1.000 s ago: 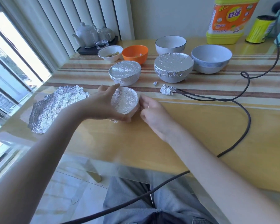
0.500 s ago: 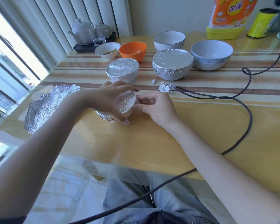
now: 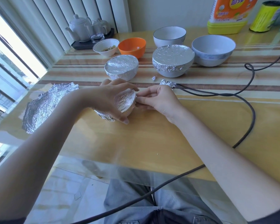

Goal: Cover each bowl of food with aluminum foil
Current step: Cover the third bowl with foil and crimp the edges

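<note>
At frame centre, the left hand [image 3: 111,101] gripped a tilted small foil-covered bowl [image 3: 125,101]; the right hand [image 3: 158,98] pinched its foil rim. Above stood two covered bowls [image 3: 121,66] [image 3: 173,59], and an uncovered white bowl [image 3: 106,48] held food.

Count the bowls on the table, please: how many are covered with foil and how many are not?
Covered with foil: 3
Not covered: 4
Total: 7 bowls
</note>
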